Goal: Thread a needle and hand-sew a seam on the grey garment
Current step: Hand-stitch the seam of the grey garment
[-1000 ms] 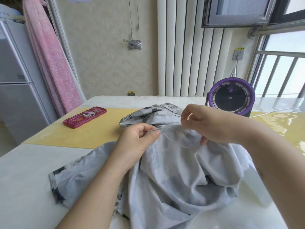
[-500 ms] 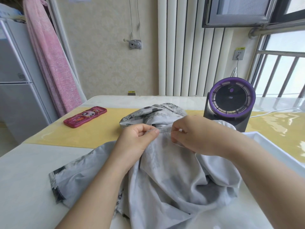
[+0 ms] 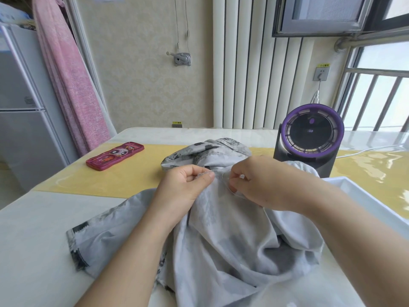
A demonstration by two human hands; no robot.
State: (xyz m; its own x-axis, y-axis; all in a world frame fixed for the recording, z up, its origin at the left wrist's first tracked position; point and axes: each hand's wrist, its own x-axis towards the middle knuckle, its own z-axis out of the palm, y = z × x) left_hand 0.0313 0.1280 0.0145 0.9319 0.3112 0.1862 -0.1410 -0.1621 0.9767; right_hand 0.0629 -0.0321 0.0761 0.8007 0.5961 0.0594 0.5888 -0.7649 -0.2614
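Leftmost, lying flat on the pale stone bench (image 3: 33, 229) with its yellow strip: flat pink-red rectangular case with cartoon faces (image 3: 115, 155), well apart from the work and unmoved across the last second.

Next along, left hand (image 3: 183, 189), planted on the crumpled grey cotton garment (image 3: 232, 240) heaped mid-bench. Fingers (image 3: 204, 177) curled, thumb against forefinger, pinching a raised fold at the seam edge exactly as a second ago.

Just right of that pinch, fine pale sewing thread (image 3: 230, 189), sagging in a slack loop on the cloth. Stood out as a wider, lifted loop a second back.

Then right hand (image 3: 265, 185): held higher and further off a second ago, lower at the half-second, now down at the fabric just beside the left. Fingers (image 3: 235, 180) drawn close, nipping something small with a glint, most likely the thin steel needle (image 3: 242, 176), though too small to swear to.

Reads as one pull-through finished and the point brought back for the next bite into the held fold. Seam under way, extent not readable from here. Calls for taking up that slack loop before it knots.

Further right, behind the cloth: round purple-and-black desk fan (image 3: 312, 134). Nearer, at the right side of the bench: white plastic tray (image 3: 376, 207).
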